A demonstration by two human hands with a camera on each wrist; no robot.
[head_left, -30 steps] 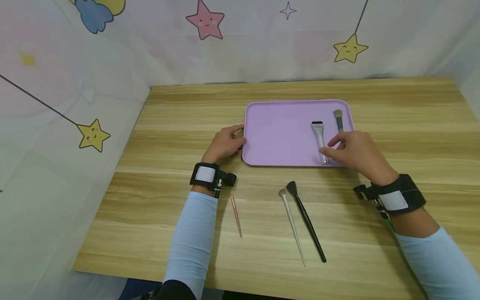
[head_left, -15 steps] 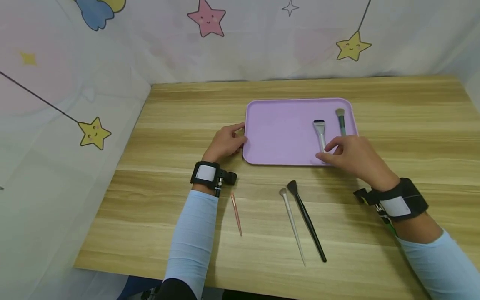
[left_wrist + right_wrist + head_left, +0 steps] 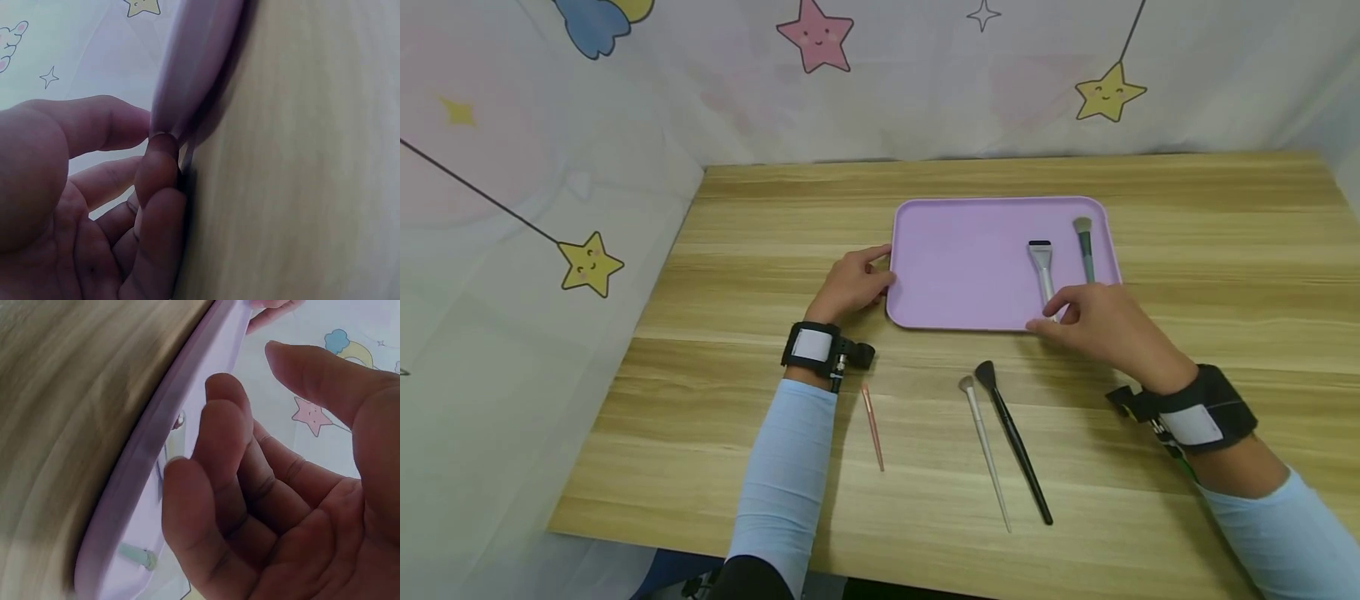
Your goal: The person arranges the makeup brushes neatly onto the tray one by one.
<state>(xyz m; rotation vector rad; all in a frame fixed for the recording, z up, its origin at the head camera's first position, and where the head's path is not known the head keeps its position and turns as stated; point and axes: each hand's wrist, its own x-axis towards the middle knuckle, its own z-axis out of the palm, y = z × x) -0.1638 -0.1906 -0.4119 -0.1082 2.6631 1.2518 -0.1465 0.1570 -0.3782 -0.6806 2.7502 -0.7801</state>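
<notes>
A lilac tray [image 3: 958, 267] lies on the table. My left hand [image 3: 848, 285] holds its left edge; the left wrist view shows thumb and fingertips at the tray rim [image 3: 197, 62]. On the tray's right side lie a silver-handled flat makeup brush [image 3: 1041, 260] with a black tip and a green-handled makeup brush [image 3: 1084, 243], both bristles away from me. My right hand [image 3: 1101, 325] is over the tray's near right edge, fingers loosely bent and thumb apart, nothing between them. It hides the lower ends of both brushes in the head view; a green handle end [image 3: 139, 555] shows in the right wrist view.
In front of the tray, on the wooden table [image 3: 737, 275], lie a black makeup brush [image 3: 1015, 446], a thin white-handled brush [image 3: 986, 454] and a small pink brush [image 3: 873, 427]. A printed cloth [image 3: 910, 92] stands behind the table and along its left side.
My right hand has drawn back toward me, away from the silver brush, which stays on the tray with the green one. The left hand keeps its place at the tray's edge.
</notes>
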